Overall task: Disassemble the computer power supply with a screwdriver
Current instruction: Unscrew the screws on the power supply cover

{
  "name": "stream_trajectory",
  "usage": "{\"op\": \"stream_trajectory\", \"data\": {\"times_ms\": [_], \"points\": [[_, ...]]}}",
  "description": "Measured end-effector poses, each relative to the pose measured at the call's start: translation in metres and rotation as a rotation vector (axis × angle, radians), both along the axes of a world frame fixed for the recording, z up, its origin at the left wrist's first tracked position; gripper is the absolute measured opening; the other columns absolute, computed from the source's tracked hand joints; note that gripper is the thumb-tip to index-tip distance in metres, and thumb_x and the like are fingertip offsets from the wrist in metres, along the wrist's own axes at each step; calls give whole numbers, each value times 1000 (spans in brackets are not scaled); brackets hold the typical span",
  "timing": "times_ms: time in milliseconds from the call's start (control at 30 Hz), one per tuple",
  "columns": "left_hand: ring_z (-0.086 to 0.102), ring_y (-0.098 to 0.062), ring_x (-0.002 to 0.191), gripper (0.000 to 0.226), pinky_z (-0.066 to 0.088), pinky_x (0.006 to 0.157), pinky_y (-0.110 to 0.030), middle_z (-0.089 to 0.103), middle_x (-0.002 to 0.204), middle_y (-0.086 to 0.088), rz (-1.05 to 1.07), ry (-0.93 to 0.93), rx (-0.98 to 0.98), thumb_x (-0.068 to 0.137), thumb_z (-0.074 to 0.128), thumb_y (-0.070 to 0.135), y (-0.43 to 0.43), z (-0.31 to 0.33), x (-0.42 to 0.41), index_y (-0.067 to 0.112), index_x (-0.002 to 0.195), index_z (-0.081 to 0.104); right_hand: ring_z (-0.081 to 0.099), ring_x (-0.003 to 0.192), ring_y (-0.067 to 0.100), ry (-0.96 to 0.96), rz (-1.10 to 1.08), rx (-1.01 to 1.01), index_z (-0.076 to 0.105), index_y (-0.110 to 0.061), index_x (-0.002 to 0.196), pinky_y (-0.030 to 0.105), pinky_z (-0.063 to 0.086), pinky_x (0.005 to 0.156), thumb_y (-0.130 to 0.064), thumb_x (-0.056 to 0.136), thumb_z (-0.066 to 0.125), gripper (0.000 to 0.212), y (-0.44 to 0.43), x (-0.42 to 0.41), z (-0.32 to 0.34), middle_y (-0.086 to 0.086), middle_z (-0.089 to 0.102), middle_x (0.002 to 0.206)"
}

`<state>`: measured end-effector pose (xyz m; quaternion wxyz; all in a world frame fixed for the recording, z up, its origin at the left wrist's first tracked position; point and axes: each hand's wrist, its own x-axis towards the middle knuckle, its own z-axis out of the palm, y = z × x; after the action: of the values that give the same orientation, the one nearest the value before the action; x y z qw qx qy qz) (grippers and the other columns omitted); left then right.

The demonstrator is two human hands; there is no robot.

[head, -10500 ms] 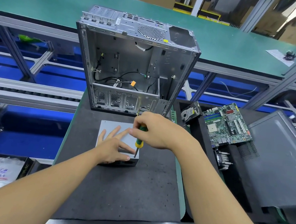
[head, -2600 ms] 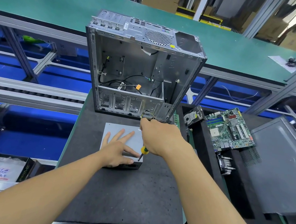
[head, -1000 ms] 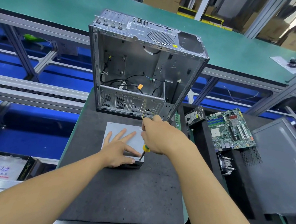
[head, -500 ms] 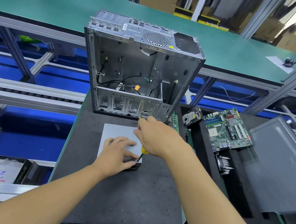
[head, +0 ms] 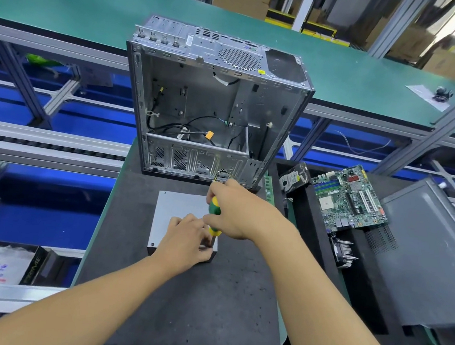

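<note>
My right hand (head: 236,213) grips the upright screwdriver (head: 214,208); my left hand (head: 186,242) curls on the power supply (head: 178,209), holding I can't tell what.

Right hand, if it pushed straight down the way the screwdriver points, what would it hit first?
Probably the near right corner of the power supply, close beside the left hand; the screwdriver tip is hidden.

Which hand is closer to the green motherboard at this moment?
Right. The right hand, gripping the screwdriver, sits left of the motherboard; the left hand rests on the power supply, farther left.
</note>
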<state>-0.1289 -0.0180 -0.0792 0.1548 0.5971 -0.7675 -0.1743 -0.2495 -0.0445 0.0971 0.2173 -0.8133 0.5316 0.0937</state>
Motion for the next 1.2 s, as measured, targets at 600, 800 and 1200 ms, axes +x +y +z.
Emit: {"op": "stream_trajectory", "data": {"times_ms": [600, 800, 1200], "points": [[51, -15, 92, 8, 44, 83, -28, 57, 93, 8, -208, 77, 83, 87, 65, 22, -12, 6, 1, 19, 81, 60, 58, 69, 23, -202, -141, -50, 47, -20, 106, 32, 41, 56, -21, 87, 56, 21, -3, -33, 9, 2, 62, 92], [49, -6, 89, 13, 45, 83, -25, 54, 92, 13, -214, 203, 91, 83, 69, 17, -10, -1, 9, 25, 81, 59, 45, 58, 13, -226, -87, -59, 48, -17, 107, 30, 32, 49, -16, 88, 54, 20, -4, -29, 8, -2, 52, 81], [50, 4, 83, 24, 37, 72, -6, 52, 88, 19, -148, 334, 95, 79, 74, 15, -7, -6, 9, 31, 75, 57, 44, 59, 11, -188, -40, -1, 45, -19, 112, 29, 29, 49, -14, 92, 53, 23, -3, -27, -1, -3, 49, 85]]}}
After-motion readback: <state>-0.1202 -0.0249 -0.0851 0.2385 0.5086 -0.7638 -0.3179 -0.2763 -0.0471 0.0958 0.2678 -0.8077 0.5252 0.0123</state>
